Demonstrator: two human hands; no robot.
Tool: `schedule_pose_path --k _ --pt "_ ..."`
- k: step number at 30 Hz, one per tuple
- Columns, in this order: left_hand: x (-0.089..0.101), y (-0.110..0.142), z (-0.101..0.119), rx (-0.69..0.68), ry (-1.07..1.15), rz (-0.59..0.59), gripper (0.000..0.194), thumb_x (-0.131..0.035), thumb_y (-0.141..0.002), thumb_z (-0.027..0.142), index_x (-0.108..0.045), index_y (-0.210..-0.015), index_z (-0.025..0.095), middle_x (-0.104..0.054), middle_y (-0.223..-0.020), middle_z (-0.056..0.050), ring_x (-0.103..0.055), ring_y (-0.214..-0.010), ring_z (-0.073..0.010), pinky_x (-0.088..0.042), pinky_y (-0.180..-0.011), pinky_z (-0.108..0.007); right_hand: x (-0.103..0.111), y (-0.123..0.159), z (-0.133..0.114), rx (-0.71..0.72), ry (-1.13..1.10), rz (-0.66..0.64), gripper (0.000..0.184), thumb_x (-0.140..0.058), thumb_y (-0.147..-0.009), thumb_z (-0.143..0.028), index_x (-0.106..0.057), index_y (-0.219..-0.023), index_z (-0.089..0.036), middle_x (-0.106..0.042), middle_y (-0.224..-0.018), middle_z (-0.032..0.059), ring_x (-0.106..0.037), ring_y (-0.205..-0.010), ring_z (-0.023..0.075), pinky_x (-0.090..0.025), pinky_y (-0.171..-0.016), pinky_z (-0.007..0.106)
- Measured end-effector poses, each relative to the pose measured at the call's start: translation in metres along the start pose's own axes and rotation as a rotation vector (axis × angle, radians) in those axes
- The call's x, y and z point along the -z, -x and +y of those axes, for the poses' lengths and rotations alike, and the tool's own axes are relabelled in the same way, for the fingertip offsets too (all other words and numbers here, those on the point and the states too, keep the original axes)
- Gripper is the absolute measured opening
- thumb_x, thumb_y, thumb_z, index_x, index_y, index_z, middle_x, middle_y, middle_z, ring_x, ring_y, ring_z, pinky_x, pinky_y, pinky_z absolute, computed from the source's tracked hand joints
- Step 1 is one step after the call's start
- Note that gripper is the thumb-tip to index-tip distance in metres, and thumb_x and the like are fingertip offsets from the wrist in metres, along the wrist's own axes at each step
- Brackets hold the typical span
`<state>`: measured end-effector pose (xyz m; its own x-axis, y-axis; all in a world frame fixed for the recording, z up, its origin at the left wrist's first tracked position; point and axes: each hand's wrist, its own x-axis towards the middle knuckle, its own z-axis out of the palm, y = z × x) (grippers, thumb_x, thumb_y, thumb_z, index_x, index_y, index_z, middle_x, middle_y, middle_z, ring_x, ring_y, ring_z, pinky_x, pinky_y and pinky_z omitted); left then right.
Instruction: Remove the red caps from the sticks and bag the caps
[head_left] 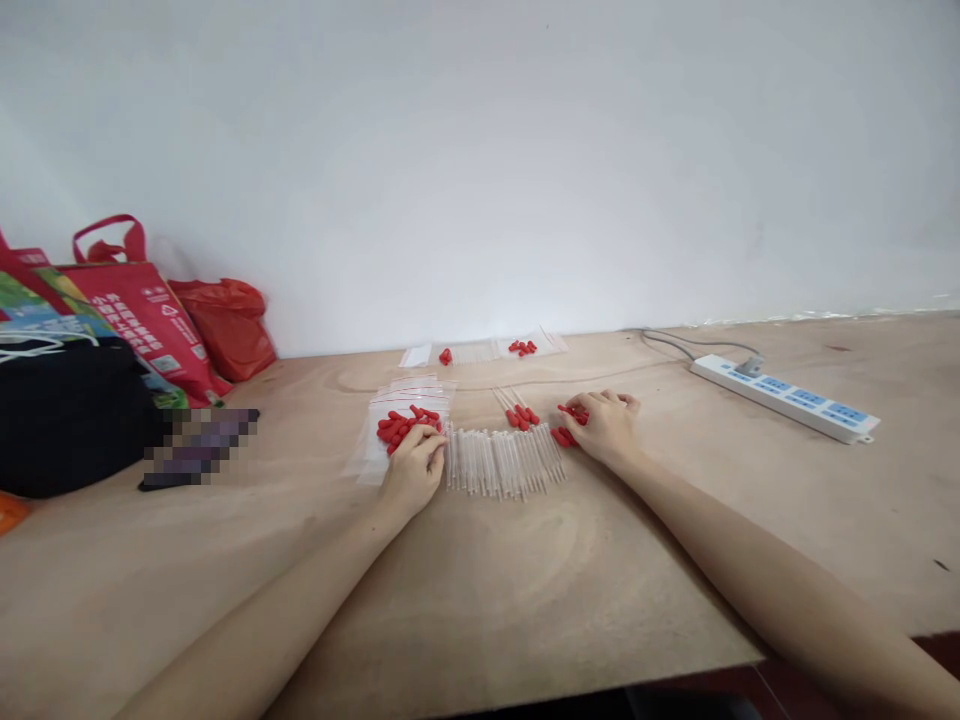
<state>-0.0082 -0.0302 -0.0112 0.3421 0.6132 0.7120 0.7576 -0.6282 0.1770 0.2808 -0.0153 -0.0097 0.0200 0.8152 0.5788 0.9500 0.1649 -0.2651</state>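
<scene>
My left hand rests at the left end of a row of thin clear glass dropper tubes. Its fingers are pinched together, and what lies between them cannot be made out. Just beyond it, a heap of red rubber bulbs sits on a stack of clear zip bags. On the other side of the tubes, my right hand has its fingers curled round red rubber bulbs, partly hidden by the hand. Between the hands, behind the row, lie several droppers with red bulbs fitted on their tubes.
Against the wall lie more clear bags with tubes and red bulbs. A white power strip with a grey cable is at right. Leftward are a phone, a black bag, a red shopping bag and a red plastic bag.
</scene>
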Motion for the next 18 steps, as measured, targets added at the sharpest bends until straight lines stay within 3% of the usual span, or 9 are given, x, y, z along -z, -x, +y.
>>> schedule_pose_path --k 11,18 --pt "0.002 0.0 0.006 0.031 0.107 -0.151 0.025 -0.043 -0.083 0.027 -0.057 -0.099 0.014 -0.056 -0.093 -0.008 -0.058 -0.077 -0.0148 -0.05 -0.071 -0.027 -0.001 0.001 -0.005 0.001 0.033 -0.058 0.03 -0.043 -0.077 -0.043 -0.063 -0.068 -0.022 -0.064 -0.075 0.0036 -0.049 -0.082 0.021 -0.017 -0.083 0.043" --pt "0.004 -0.001 0.004 0.003 0.047 -0.056 0.023 -0.042 -0.084 0.027 -0.058 -0.094 0.015 -0.056 -0.092 -0.007 -0.053 -0.091 -0.0195 -0.045 -0.083 -0.036 0.002 -0.009 -0.018 -0.051 0.025 -0.112 0.026 -0.043 -0.078 -0.037 -0.065 -0.074 -0.023 -0.065 -0.084 0.0044 -0.049 -0.086 0.0213 -0.02 -0.083 0.043"
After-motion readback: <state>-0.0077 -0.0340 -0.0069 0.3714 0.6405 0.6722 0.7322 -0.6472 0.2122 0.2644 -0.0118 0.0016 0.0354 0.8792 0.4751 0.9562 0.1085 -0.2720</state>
